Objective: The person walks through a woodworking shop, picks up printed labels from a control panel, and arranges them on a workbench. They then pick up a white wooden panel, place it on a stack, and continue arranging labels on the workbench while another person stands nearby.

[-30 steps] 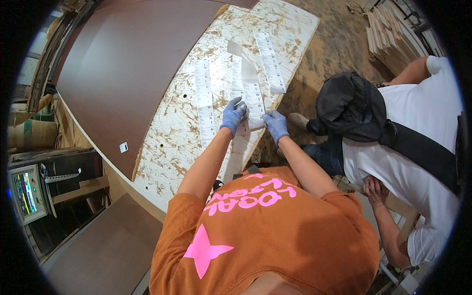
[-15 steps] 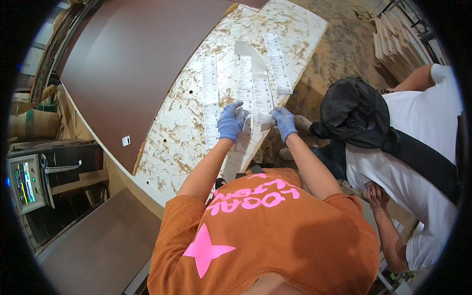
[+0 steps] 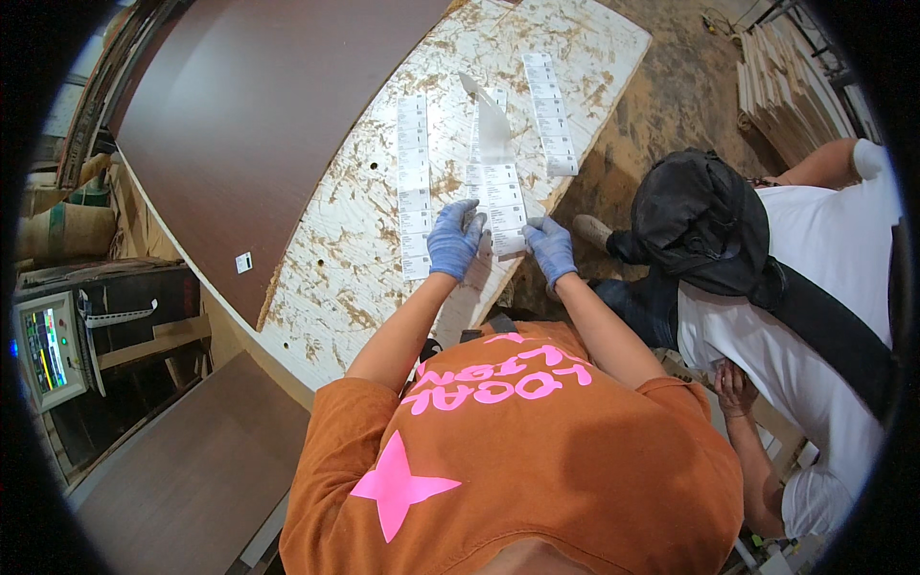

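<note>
- Evidently, the work is only partly through: one label (image 3: 243, 262) lies on the near left of the brown panel (image 3: 249, 105), while many more remain on strips.
- The held strip (image 3: 505, 201) is over the right part of the white board (image 3: 335, 297); its far end is a bare, curled backing (image 3: 494, 136), so I judge those labels already peeled.
- The left strip (image 3: 413, 182) and right strip (image 3: 550, 115) look full, so most of their labels seem left to do.
- The right hand (image 3: 551, 251) has fingertips drawn together, apparently pinching the held strip's near right edge.
- The left hand (image 3: 453, 241) is half curled at its left edge; I cannot tell whether it grips or only touches.
- Counted: two gloved hands, one label off the strips, one brown panel, one white board with three dark holes showing.
- Strips: four, counting a covered strip (image 3: 473, 176) partly hidden beneath the held one.
</note>
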Demonstrator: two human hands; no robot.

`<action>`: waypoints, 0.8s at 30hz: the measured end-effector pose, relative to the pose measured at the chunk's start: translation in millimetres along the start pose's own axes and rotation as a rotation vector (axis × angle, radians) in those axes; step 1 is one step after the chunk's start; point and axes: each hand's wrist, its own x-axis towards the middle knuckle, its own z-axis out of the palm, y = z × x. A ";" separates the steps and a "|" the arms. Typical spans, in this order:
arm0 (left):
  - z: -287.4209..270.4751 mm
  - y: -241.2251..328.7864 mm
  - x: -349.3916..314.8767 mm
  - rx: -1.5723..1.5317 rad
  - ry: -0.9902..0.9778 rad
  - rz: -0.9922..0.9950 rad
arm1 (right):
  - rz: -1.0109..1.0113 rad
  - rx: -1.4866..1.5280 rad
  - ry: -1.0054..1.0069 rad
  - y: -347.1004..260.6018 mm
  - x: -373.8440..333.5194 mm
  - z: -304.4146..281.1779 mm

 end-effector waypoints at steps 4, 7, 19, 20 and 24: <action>0.1 -1.0 0.1 -0.035 -0.004 -0.026 | -0.006 -0.061 -0.004 3.0 3.0 -0.5; 3.3 -6.8 1.1 -0.050 0.003 -0.010 | -0.022 -0.028 -0.003 9.4 4.6 0.4; -5.7 -0.1 -2.1 0.115 -0.040 0.091 | -0.028 -0.035 -0.002 5.2 -1.3 0.6; -5.8 -0.1 -2.7 0.121 -0.039 0.094 | -0.024 -0.032 -0.002 3.2 -2.6 1.2; -5.1 -0.7 -2.6 0.141 -0.054 0.103 | -0.055 -0.057 0.005 6.1 -1.6 0.7</action>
